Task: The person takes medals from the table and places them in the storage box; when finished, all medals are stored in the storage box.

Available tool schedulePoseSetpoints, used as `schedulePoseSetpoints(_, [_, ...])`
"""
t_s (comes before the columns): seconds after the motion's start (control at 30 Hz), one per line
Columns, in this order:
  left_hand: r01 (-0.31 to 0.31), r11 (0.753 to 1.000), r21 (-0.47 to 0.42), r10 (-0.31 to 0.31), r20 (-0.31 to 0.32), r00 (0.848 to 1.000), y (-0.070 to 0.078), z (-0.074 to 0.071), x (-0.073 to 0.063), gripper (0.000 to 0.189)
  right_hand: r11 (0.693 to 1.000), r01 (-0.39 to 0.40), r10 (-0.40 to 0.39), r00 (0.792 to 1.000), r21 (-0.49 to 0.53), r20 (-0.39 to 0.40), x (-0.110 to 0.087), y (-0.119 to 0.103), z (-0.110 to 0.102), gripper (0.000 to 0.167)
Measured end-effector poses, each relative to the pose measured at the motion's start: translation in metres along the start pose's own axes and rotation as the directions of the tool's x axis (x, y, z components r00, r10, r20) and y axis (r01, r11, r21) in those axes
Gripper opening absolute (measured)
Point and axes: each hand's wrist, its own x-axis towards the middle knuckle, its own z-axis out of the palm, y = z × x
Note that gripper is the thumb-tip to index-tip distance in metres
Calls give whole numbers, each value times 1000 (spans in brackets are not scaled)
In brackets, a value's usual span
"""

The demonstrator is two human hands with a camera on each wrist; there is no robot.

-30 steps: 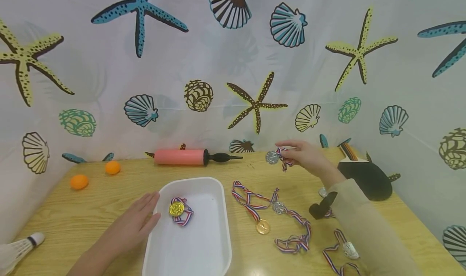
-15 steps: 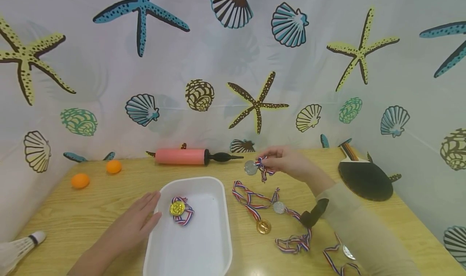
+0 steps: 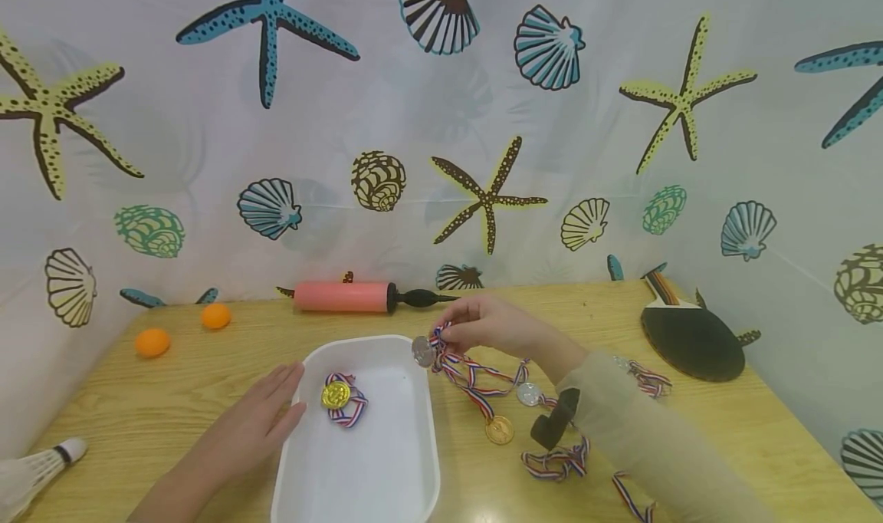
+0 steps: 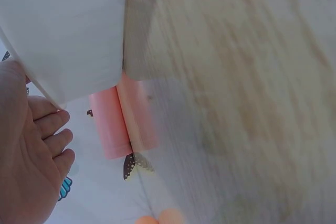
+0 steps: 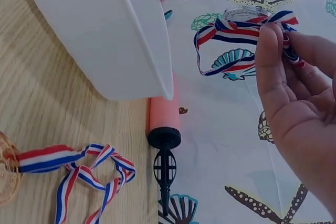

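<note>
My right hand (image 3: 476, 325) pinches the bunched red, white and blue ribbon of a silver medal (image 3: 423, 351) just above the back right corner of a white tray (image 3: 433, 462). In the right wrist view the ribbon (image 5: 231, 34) hangs from thumb and fingertips, apart from the tray. My left hand (image 3: 255, 416) rests against the tray's left rim, fingers extended; its fingertips (image 4: 63, 116) touch the rim in the left wrist view. A gold medal (image 3: 336, 395) with its ribbon lies inside the tray. Right of it lie another gold medal (image 3: 500, 430) and a silver medal (image 3: 530, 394).
A pink hand pump (image 3: 341, 297) lies behind the tray. Two orange balls (image 3: 152, 343) and a shuttlecock (image 3: 34, 469) are at left. A black table tennis bat (image 3: 692, 343) lies at right, near a ribbon (image 3: 650, 380). The right sleeve hides part of the table.
My right hand has carried the silver medal left and toward the viewer, from the back right of the table to the tray's back right corner. The left hand has stayed at the rim.
</note>
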Motion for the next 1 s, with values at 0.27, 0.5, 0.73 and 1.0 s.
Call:
schedulePoseSetpoints(0.27, [6, 1000, -6, -6, 13, 1000, -1, 0, 0, 61, 1000, 19, -18, 998, -20, 60, 20, 5, 21, 15])
schedulePoseSetpoints(0.5, [10, 1000, -6, -10, 14, 1000, -1, 0, 0, 62, 998, -7, 3, 997, 59, 72, 31, 14, 36, 9])
schedulePoseSetpoints(0.73, [12, 1000, 2, -12, 15, 1000, 1, -2, 0, 62, 997, 4, -12, 995, 79, 100, 39, 24, 42, 7])
schedulePoseSetpoints(1.0, [13, 1000, -2, -13, 19, 1000, 2, -2, 0, 62, 997, -26, 15, 990, 74, 140, 47, 32, 45, 6])
